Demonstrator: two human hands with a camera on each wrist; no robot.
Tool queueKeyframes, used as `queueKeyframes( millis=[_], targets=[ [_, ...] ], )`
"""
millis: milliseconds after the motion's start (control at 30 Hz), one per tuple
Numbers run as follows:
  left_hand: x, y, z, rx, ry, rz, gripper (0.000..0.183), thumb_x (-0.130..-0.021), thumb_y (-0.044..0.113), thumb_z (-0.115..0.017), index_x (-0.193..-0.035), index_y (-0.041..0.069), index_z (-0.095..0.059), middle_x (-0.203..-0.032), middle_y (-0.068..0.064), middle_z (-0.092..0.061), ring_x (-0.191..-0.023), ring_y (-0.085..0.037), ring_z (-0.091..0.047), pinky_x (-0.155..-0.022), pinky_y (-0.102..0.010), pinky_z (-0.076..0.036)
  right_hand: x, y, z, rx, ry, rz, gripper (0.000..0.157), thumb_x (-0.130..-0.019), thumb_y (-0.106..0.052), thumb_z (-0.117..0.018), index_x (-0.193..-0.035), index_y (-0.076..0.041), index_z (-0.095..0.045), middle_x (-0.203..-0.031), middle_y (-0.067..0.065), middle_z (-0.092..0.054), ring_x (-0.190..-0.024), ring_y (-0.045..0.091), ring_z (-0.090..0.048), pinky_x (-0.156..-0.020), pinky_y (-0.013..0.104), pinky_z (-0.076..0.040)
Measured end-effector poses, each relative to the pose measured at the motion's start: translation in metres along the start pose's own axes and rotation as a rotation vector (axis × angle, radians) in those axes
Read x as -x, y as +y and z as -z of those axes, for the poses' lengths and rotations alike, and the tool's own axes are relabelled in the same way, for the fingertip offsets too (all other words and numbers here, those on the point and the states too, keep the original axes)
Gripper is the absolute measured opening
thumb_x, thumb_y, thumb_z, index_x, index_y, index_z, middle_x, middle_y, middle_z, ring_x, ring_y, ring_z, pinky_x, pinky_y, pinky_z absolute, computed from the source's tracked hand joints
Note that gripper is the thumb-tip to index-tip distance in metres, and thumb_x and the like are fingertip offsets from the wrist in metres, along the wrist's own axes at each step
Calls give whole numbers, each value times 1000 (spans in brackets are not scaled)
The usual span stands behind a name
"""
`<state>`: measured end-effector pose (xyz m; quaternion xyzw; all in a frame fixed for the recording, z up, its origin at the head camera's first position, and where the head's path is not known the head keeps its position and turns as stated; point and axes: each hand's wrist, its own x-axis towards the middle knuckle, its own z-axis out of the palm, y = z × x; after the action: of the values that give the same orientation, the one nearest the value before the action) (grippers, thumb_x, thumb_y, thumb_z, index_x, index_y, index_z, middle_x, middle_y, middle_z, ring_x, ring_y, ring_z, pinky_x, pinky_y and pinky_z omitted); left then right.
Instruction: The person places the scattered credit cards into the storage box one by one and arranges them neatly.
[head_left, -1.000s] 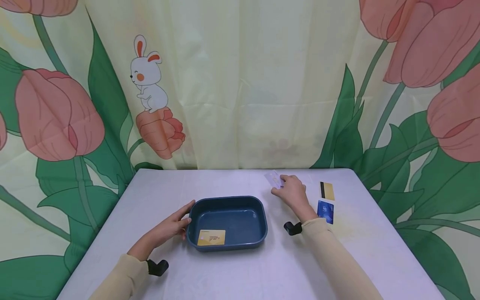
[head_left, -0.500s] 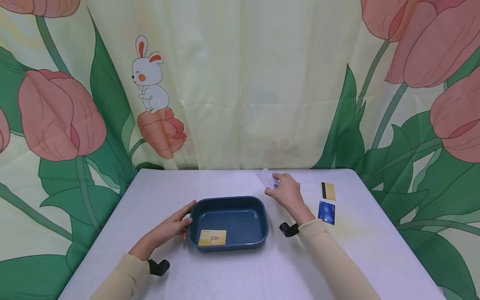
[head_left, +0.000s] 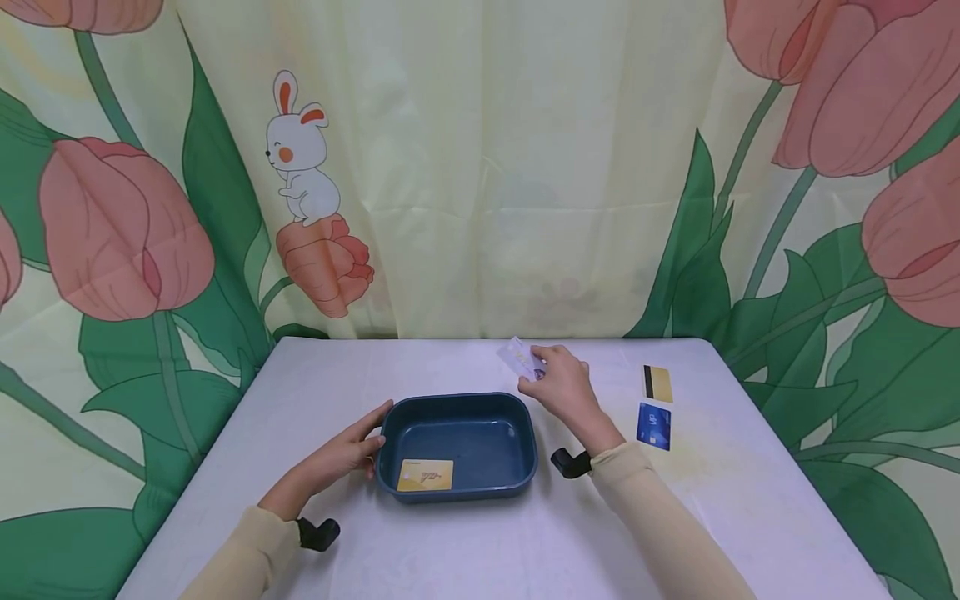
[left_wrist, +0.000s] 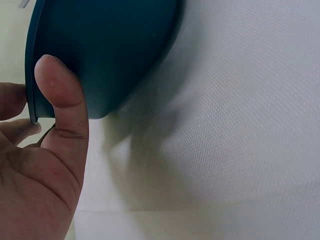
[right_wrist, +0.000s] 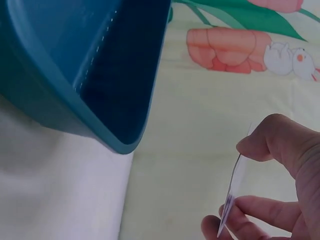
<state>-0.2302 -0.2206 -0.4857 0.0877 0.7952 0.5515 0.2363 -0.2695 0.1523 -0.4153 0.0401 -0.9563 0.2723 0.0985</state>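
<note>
A dark blue rectangular tray (head_left: 487,450) stands on the table, a gold card (head_left: 425,475) lying in its near-left corner. At the tray's left end my left hand (head_left: 347,454) holds the rim, thumb and fingers on either side of it in the left wrist view. Beyond the tray's far-right corner, my right hand (head_left: 562,385) pinches a pale, whitish card (head_left: 517,357) between thumb and fingers. The right wrist view shows this pale card (right_wrist: 231,187) nearly edge-on, apart from the tray (right_wrist: 65,95).
On the right of the white-covered table (head_left: 465,550) lie a gold card with a black stripe (head_left: 657,383) and a blue card (head_left: 654,426) just nearer. A curtain (head_left: 480,208) printed with tulips and a rabbit hangs behind the table's far edge.
My right hand has moved left with the pale card, toward the tray's far-right corner. My left hand keeps its hold on the tray, and the other cards lie as before.
</note>
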Motion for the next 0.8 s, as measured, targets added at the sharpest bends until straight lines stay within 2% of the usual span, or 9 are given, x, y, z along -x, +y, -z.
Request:
queueKeyframes(
  millis=[233,567,700,800],
  targets=[
    [0,0,-1,7,3,4,67,-109,11,-45,-168,17,-13,-172,-19,-11,-77,-24,-60,-70,-37,-54,6,-10,-1,-17,-9,43,64,-81,-29,-77,-139,-5,-64,-131,18,-66,-102,29,-64,-91,50,-38],
    [0,1,0,-4,2,6,67,-109,11,-44,-168,18,-13,-172,-19,-10,-79,-24,-60,-70,-37,-54,8,-19,-5,-55,-6,90,60,-82,-26,-80,-137,-7,-63,-128,13,-70,-102,26,-66,-98,51,-38],
    [0,2,0,0,-5,5,67,-109,11,-44,-168,17,-13,-172,-19,-10,-79,-24,-60,-71,-37,-54,10,-20,-9,-97,-2,96,55,-80,-24,-83,-127,-12,-57,-121,10,-72,-97,26,-68,-99,49,-40],
    [0,2,0,-3,-5,5,67,-109,11,-44,-168,17,-13,-172,-20,-10,-80,-24,-60,-71,-37,-54,13,-21,-12,-105,7,96,51,-79,-25,-84,-118,-14,-52,-112,10,-74,-91,28,-66,-92,46,-44]
  ],
)
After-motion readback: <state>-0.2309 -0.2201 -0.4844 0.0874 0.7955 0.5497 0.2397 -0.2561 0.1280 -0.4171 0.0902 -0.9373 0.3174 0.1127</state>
